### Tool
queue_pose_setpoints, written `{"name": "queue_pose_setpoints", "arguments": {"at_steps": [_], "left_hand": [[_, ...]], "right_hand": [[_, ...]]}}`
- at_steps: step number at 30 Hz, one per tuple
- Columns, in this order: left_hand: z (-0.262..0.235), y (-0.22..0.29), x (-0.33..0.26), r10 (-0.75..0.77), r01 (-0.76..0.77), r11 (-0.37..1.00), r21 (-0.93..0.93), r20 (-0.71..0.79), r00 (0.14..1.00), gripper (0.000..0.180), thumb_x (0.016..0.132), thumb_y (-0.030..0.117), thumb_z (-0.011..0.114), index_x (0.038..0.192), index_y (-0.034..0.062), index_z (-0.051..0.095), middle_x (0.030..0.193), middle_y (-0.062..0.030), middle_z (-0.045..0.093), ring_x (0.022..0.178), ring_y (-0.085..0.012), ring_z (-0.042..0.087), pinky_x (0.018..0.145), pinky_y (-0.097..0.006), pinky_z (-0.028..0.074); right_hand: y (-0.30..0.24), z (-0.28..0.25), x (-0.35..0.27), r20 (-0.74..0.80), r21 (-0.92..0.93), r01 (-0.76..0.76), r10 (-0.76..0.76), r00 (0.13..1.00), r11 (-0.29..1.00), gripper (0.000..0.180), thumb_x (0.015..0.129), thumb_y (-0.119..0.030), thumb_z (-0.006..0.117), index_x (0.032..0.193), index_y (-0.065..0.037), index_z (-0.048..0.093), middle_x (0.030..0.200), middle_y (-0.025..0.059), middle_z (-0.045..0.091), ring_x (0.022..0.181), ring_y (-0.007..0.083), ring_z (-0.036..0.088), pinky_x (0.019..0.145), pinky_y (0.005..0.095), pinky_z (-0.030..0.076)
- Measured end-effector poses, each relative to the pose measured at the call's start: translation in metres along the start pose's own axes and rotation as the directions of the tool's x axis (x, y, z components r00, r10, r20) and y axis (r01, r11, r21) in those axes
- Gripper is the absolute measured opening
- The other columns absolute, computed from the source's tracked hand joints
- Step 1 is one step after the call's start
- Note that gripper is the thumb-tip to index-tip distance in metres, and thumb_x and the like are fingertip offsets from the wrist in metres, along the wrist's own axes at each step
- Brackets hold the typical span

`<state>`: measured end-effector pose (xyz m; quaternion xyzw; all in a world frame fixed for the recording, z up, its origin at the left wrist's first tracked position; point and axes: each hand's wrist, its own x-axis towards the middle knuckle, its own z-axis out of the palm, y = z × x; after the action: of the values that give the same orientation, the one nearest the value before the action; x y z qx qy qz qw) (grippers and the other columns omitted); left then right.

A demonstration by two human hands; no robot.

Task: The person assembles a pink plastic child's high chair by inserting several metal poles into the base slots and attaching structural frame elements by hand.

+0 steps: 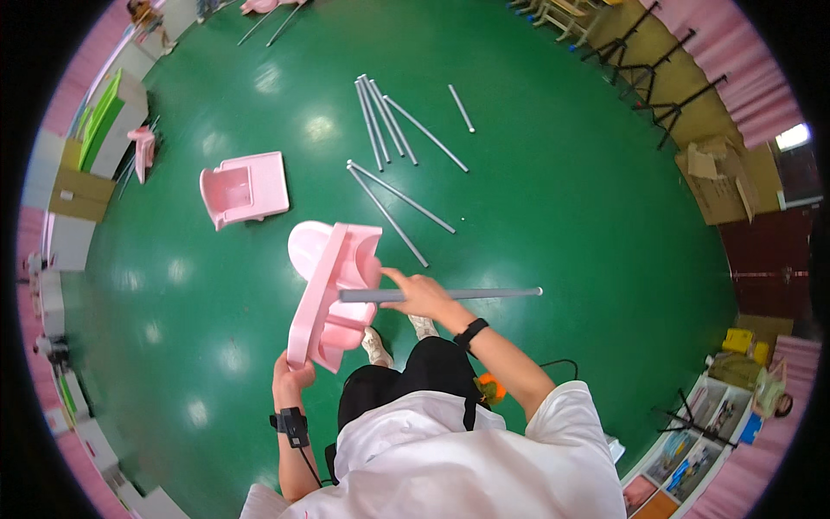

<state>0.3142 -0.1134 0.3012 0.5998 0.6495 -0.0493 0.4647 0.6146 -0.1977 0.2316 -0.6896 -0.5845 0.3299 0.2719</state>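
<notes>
left hand (292,377): fingers curled shut around the lower corner of the pink plastic seat part (333,290), gripping it from beneath; a black strap device sits on the wrist.
right hand (421,294): fingers wrapped closed around the grey tube (450,294), with the thumb side toward the pink part.
pink plastic seat part: held up in front of the person, tilted on edge, its long flat side running from the left hand up and away; it hangs above the green floor (553,225), between the two hands.
grey tube: held roughly level; its left end meets the middle of the pink part just beyond the fingertips, while the greater length sticks out to the right past the knuckles (whether the end is seated in a socket cannot be told).
second pink part (245,188): a tray-like moulding lying on the floor, well apart from the hands, up and to the left.
loose tubes (385,130): several grey tubes scattered on the floor beyond the held part, some bundled side by side, two crossing nearer the person.
person: white top, dark trousers, light shoes (376,346) visible below the held part; a black band on the right wrist.
surroundings: cardboard boxes (718,177) at the right edge, black stands nearby, pink curtain along the rim.
</notes>
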Motion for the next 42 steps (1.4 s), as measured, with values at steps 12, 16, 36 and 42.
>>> {"name": "queue_pose_setpoints", "arguments": {"at_steps": [12, 16, 36, 42], "left_hand": [[0.058, -0.132, 0.012, -0.115, 0.217, 0.852, -0.477, 0.234, 0.965, 0.024, 0.092, 0.010, 0.051, 0.113, 0.0050, 0.062, 0.105, -0.0074, 0.068, 0.096, -0.0204, 0.066, 0.084, -0.033, 0.055], [0.052, -0.070, -0.011, -0.433, 0.506, 0.158, -0.848, 0.401, 0.807, 0.032, 0.094, 0.014, 0.048, 0.121, 0.0024, 0.059, 0.117, -0.0145, 0.065, 0.108, -0.0301, 0.064, 0.092, -0.041, 0.056], [-0.018, -0.087, 0.034, 0.724, -0.676, 0.689, 0.260, -0.286, 0.628, 0.063, 0.066, 0.037, 0.081, 0.111, -0.0002, 0.059, 0.104, -0.0178, 0.064, 0.095, -0.0371, 0.062, 0.082, -0.043, 0.051], [0.019, -0.077, 0.076, 0.688, -0.724, 0.674, -0.147, -0.233, 0.687, 0.056, 0.065, 0.018, 0.072, 0.119, 0.0098, 0.060, 0.089, -0.0185, 0.067, 0.082, -0.0365, 0.065, 0.072, -0.042, 0.053]], "right_hand": [[-0.037, 0.075, 0.008, 0.255, -0.064, 0.327, -0.302, 0.919, 0.943, 0.051, 0.079, -0.025, 0.068, 0.128, -0.015, 0.057, 0.082, 0.0134, 0.069, 0.075, 0.0333, 0.068, 0.065, 0.0448, 0.055], [-0.047, 0.106, 0.008, 0.245, -0.020, 0.442, -0.425, 0.872, 0.897, 0.027, 0.076, -0.028, 0.068, 0.097, -0.011, 0.068, 0.075, 0.0101, 0.067, 0.073, 0.0300, 0.068, 0.064, 0.0437, 0.054], [-0.115, 0.070, 0.091, 0.249, -0.102, 0.354, -0.321, 0.914, 0.930, 0.023, 0.060, -0.006, 0.064, 0.082, -0.006, 0.067, 0.078, 0.0141, 0.066, 0.078, 0.0335, 0.065, 0.071, 0.0432, 0.053], [-0.150, 0.052, 0.108, 0.281, -0.298, 0.335, -0.254, 0.926, 0.894, 0.029, 0.062, -0.006, 0.065, 0.091, -0.006, 0.071, 0.078, 0.0136, 0.068, 0.076, 0.0336, 0.066, 0.070, 0.0429, 0.054]]}}
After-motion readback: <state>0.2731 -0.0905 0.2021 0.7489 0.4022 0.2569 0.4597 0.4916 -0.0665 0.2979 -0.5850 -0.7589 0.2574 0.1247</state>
